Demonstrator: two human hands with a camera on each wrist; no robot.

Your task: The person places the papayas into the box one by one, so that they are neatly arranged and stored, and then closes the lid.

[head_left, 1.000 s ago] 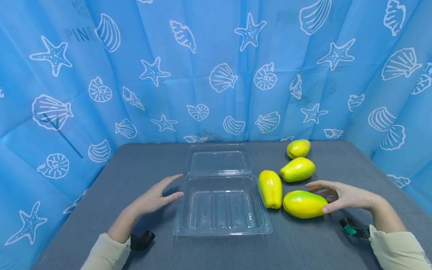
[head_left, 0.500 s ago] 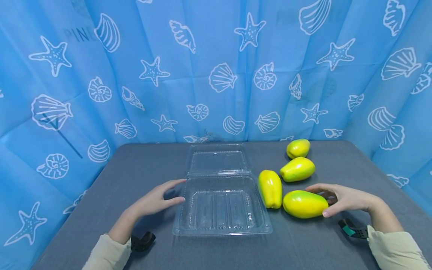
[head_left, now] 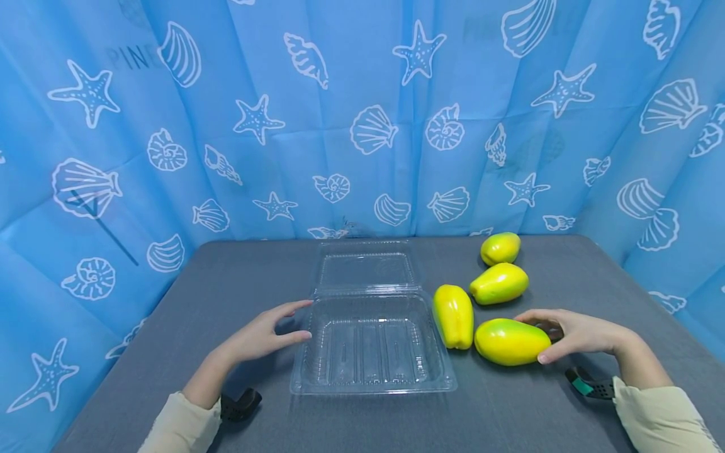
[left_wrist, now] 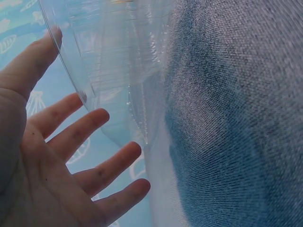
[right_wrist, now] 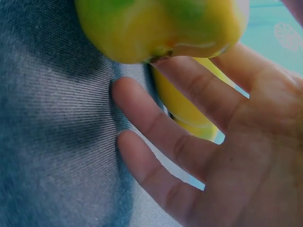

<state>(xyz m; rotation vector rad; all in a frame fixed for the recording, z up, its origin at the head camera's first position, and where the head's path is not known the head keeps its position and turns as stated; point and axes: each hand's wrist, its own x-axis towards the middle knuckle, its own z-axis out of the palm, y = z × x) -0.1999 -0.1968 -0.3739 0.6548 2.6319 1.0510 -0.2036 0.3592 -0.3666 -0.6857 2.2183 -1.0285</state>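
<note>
A clear plastic clamshell box (head_left: 374,389) lies unfolded on the grey table, its lid laid back. My left hand (head_left: 255,333) is at the box's left side, fingers spread, thumb and index fingertips right at the rim. In the left wrist view, the thumb overlaps the clear wall (left_wrist: 94,52). My right hand (head_left: 580,333) straddles the right end of the nearest yellow-green papaya (head_left: 510,343), thumb on the near side, fingers on the far side. The right wrist view shows that papaya (right_wrist: 161,28) close up, with the index finger passing behind it and the other fingers loosely extended.
Another papaya (head_left: 453,318) lies against the box's right side. Two more papayas, one in the middle (head_left: 500,283) and one at the back (head_left: 501,248), lie farther off. A blue shell-print curtain (head_left: 362,126) hangs behind the grey table (head_left: 238,270).
My right hand has edged left, farther round the papaya's end. The left hand has shifted slightly right, closer onto the box's rim. The papayas and box have stayed in place.
</note>
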